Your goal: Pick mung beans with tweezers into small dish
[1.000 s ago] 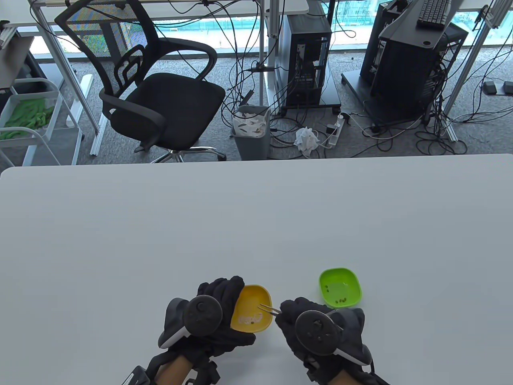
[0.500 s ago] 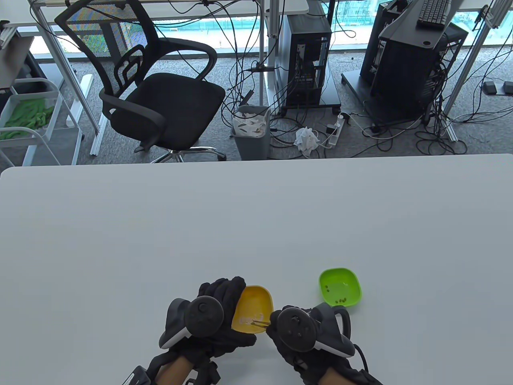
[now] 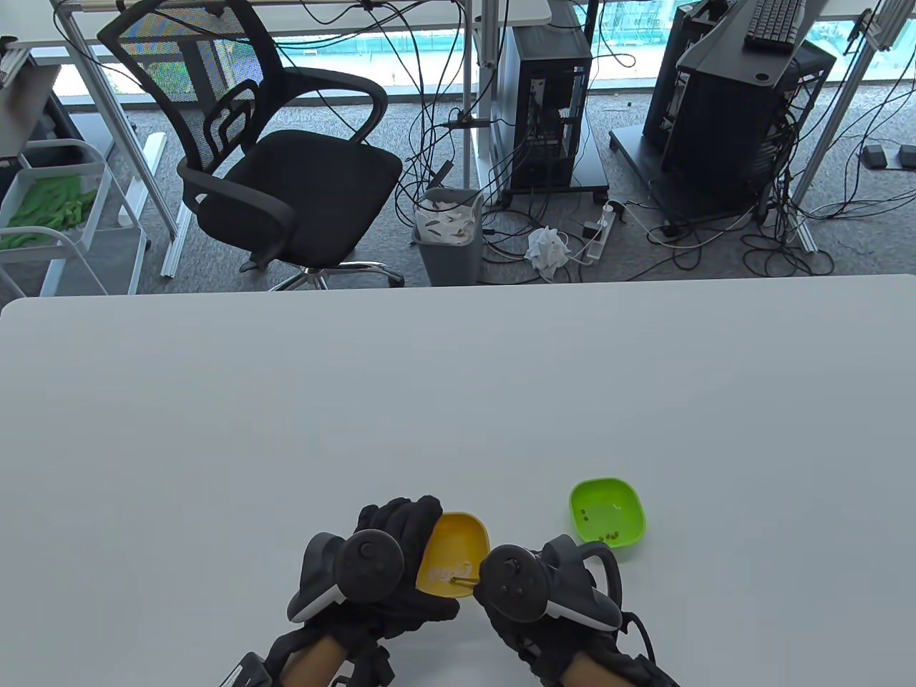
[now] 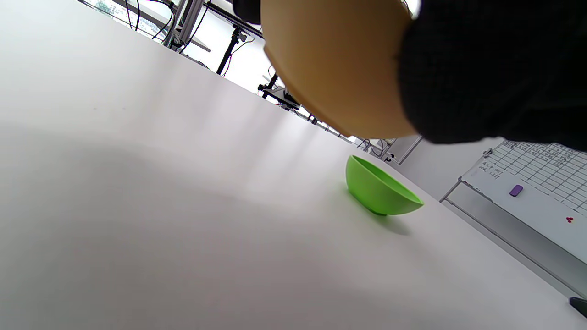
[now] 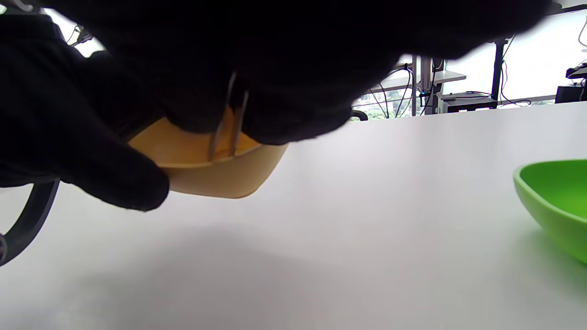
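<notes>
Yellow dish (image 3: 458, 544) gripped by left hand (image 3: 390, 565), tweezers (image 5: 227, 123) pinched by right hand (image 3: 533, 594); green dish (image 3: 608, 501) holding mung beans (image 3: 608, 534)

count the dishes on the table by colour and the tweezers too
yellow dish: 1
green dish: 1
tweezers: 1
total: 3

An office or computer lab, probably: beyond the white tabletop (image 3: 458, 372) stand a mesh chair (image 3: 272, 150), computer towers (image 3: 544, 107), a keyboard (image 3: 776, 21), a bin (image 3: 449, 236), and tangled cables (image 3: 715, 236) across grey carpet (image 3: 630, 179) beside large windows.
</notes>
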{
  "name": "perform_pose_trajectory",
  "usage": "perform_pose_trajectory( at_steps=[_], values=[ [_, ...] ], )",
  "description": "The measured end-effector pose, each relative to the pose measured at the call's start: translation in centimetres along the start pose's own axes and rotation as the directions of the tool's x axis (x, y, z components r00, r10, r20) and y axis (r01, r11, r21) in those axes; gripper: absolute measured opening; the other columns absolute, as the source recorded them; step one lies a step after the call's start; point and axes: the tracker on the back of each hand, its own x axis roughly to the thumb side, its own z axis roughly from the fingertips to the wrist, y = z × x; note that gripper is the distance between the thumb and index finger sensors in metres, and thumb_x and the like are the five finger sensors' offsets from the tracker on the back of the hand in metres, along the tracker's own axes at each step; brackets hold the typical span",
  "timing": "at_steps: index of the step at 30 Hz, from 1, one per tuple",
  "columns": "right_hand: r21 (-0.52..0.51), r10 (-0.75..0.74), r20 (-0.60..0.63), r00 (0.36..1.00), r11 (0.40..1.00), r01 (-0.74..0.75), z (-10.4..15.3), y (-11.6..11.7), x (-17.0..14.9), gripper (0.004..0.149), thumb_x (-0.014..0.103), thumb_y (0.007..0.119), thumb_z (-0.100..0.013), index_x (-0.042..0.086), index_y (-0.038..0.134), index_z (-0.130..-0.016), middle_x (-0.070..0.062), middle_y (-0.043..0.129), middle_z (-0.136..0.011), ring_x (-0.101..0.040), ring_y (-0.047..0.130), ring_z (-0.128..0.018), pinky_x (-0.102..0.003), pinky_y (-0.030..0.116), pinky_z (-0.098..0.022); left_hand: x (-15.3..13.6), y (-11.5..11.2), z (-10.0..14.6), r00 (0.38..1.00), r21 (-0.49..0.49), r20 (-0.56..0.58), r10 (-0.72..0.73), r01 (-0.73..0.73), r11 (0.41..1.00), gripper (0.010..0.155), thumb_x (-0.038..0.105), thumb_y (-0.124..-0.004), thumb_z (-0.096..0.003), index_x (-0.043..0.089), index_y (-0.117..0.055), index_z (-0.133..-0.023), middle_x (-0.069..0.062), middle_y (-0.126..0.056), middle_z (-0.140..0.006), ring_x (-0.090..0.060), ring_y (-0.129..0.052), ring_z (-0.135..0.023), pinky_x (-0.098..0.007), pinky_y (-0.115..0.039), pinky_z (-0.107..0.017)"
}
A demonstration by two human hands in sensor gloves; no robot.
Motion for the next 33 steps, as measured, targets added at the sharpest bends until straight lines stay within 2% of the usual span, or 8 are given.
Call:
perform_pose_trajectory(
  at_steps=[9,13,16,19,22,26,29,33],
  values=[
    [-0.008,-0.008,0.003,1.0,1.0,0.008,0.0,0.0,-0.1,0.035,0.031,0.088,-0.048,0.005,0.097,-0.068,-0.016,0.098,-0.05,-0.011,0.092,-0.023,-0.031,0.086,-0.016,0.0,0.0,0.0,1.0,-0.001,-0.001,-0.001,0.001,1.0,0.122,0.064,-0.098,-0.0314,0.017,-0.023,-0.114,-0.01,-0.038,-0.118,-0.043,-0.034,-0.113,-0.062,-0.018,-0.079],
    [-0.064,-0.076,0.016,0.997,0.995,0.076,0.6,-0.9,-1.0,0.035,0.032,0.087,-0.047,0.006,0.097,-0.068,-0.015,0.098,-0.049,-0.01,0.092,-0.023,-0.03,0.086,-0.016,-0.1,0.2,0.0,1.0,0.008,-0.005,0.012,-0.012,1.0,0.122,0.064,-0.098,-0.0314,0.017,-0.023,-0.114,-0.01,-0.038,-0.118,-0.043,-0.034,-0.113,-0.062,-0.018,-0.079],
    [-0.189,-0.158,-0.015,0.987,0.97,0.153,1.8,-2.8,-2.9,0.034,0.031,0.088,-0.047,0.005,0.098,-0.068,-0.015,0.098,-0.049,-0.01,0.092,-0.022,-0.031,0.086,-0.016,-0.2,0.3,0.0,1.0,0.01,-0.009,0.018,-0.018,1.0,0.122,0.064,-0.098,-0.0316,0.017,-0.023,-0.114,-0.01,-0.038,-0.118,-0.043,-0.033,-0.113,-0.062,-0.018,-0.079],
    [-0.362,-0.246,-0.1,0.964,0.911,0.195,3.8,-5.1,-6.6,0.035,0.032,0.088,-0.047,0.005,0.098,-0.068,-0.015,0.098,-0.049,-0.01,0.092,-0.022,-0.03,0.086,-0.016,-0.3,0.3,0.0,1.0,0.011,-0.01,0.024,-0.024,1.0,0.121,0.064,-0.098,-0.0319,0.017,-0.023,-0.114,-0.01,-0.038,-0.118,-0.043,-0.033,-0.113,-0.062,-0.018,-0.079],
    [-0.487,-0.203,-0.309,0.929,0.873,0.028,5.5,-5.9,-10.3,0.034,0.032,0.088,-0.047,0.006,0.098,-0.067,-0.015,0.098,-0.048,-0.01,0.092,-0.022,-0.03,0.086,-0.015,-0.3,0.4,0.1,1.0,0.01,-0.011,0.027,-0.027,1.0,0.121,0.064,-0.098,-0.0319,0.017,-0.023,-0.114,-0.01,-0.038,-0.118,-0.043,-0.034,-0.113,-0.062,-0.018,-0.079],
    [-0.459,-0.232,-0.457,0.859,0.888,-0.005,5.5,-4.4,-13.9,0.034,0.031,0.088,-0.047,0.005,0.098,-0.067,-0.015,0.098,-0.048,-0.01,0.092,-0.022,-0.03,0.086,-0.015,-0.4,0.4,0.2,0.999,0.017,-0.006,0.033,-0.033,0.999,0.121,0.064,-0.098,-0.0318,0.017,-0.023,-0.114,-0.01,-0.038,-0.118,-0.043,-0.034,-0.113,-0.062,-0.018,-0.079],
    [-0.404,-0.24,-0.491,0.838,0.914,0.025,4.9,-3.0,-15.2,0.035,0.031,0.088,-0.047,0.005,0.098,-0.067,-0.015,0.098,-0.048,-0.01,0.092,-0.022,-0.03,0.086,-0.015,-0.4,0.4,0.2,0.999,0.014,-0.002,0.037,-0.037,0.999,0.121,0.064,-0.098,-0.0317,0.017,-0.023,-0.114,-0.01,-0.038,-0.118,-0.043,-0.034,-0.113,-0.062,-0.018,-0.079],
    [-0.393,-0.231,-0.496,0.837,0.919,0.021,4.7,-2.8,-15.2,0.034,0.032,0.088,-0.047,0.005,0.098,-0.067,-0.015,0.098,-0.048,-0.01,0.092,-0.022,-0.03,0.086,-0.015,-0.5,0.6,0.4,0.999,0.023,0.004,0.044,-0.044,0.999,0.121,0.064,-0.098,-0.0317,0.017,-0.023,-0.114,-0.01,-0.038,-0.118,-0.043,-0.034,-0.113,-0.062,-0.018,-0.079]
  ],
)
